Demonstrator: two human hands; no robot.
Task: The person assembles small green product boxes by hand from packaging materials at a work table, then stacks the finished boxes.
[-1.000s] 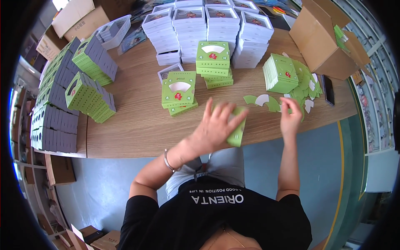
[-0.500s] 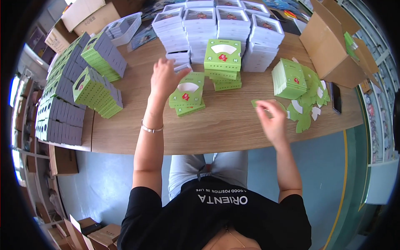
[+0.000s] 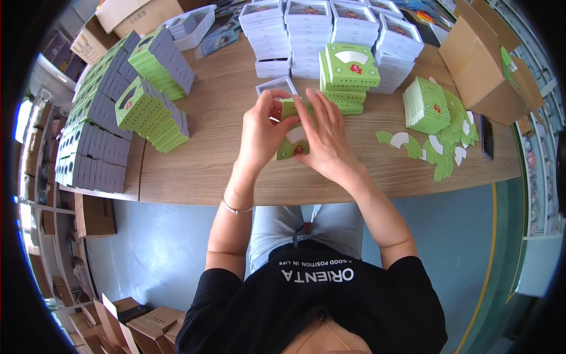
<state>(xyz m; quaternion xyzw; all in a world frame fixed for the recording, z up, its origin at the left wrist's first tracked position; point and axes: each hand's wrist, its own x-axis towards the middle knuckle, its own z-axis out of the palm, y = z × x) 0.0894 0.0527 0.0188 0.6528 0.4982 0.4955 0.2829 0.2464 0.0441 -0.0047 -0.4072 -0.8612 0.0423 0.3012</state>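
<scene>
My left hand (image 3: pixel 263 131) and my right hand (image 3: pixel 326 138) meet over the middle of the wooden table (image 3: pixel 212 159), both gripping one green card sleeve (image 3: pixel 293 137) with a white curved window and a red mark. A small white-edged box (image 3: pixel 275 86) lies just beyond my fingers. A stack of finished green sleeves (image 3: pixel 348 74) stands behind my right hand.
Rows of green and grey sleeved boxes (image 3: pixel 127 100) fill the left. White box stacks (image 3: pixel 312 26) line the far edge. A pile of flat green sleeves (image 3: pixel 427 105) and cut-out scraps (image 3: pixel 439 150) lie at right, by a black phone (image 3: pixel 487 137) and a cardboard carton (image 3: pixel 474 56).
My left hand reached to the far stacks and came back; my right hand left the flat pile at right. Both now hold a green sleeve together at the table's middle.
</scene>
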